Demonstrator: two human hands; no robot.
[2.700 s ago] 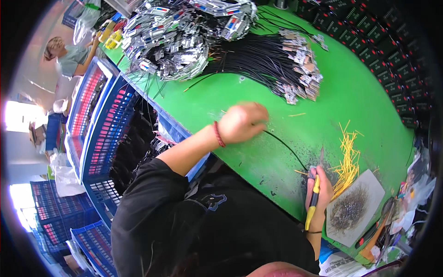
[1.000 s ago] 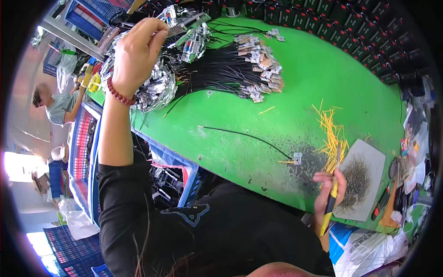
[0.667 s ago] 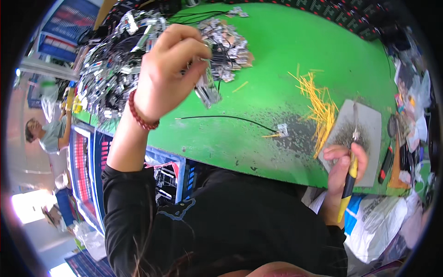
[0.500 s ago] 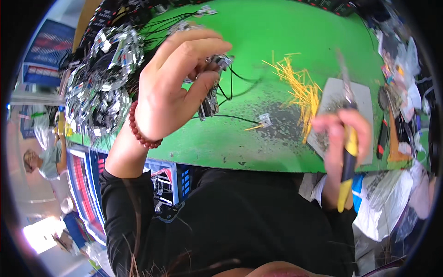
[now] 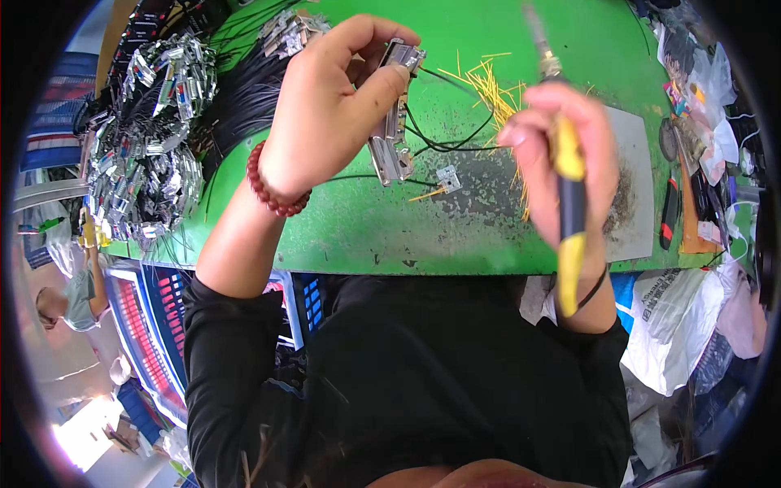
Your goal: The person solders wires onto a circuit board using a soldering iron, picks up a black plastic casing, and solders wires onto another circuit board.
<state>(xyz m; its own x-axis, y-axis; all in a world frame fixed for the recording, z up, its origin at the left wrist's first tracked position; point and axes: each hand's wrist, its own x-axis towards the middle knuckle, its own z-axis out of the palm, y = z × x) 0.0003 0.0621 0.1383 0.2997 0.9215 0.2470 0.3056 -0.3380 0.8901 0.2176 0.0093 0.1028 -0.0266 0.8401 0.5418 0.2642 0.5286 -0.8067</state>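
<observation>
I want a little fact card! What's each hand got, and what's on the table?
Left hand: holding a silver metal part
Left wrist: red beaded bracelet
Right hand: gripping a yellow-and-black-handled tool, metal shaft pointing away
Table: green
On it: thin yellow sticks, grey board, heap of silver parts

Bright light covers the flat green tabletop (image 5: pixel 333 236); white glare (image 5: pixel 88 435) burns at lower left; the bare right hand (image 5: pixel 600 154) is blurred; dark edges bend.

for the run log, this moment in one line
left hand: silvery metal part; right hand: yellow-black soldering iron; table: yellow sticks
</observation>
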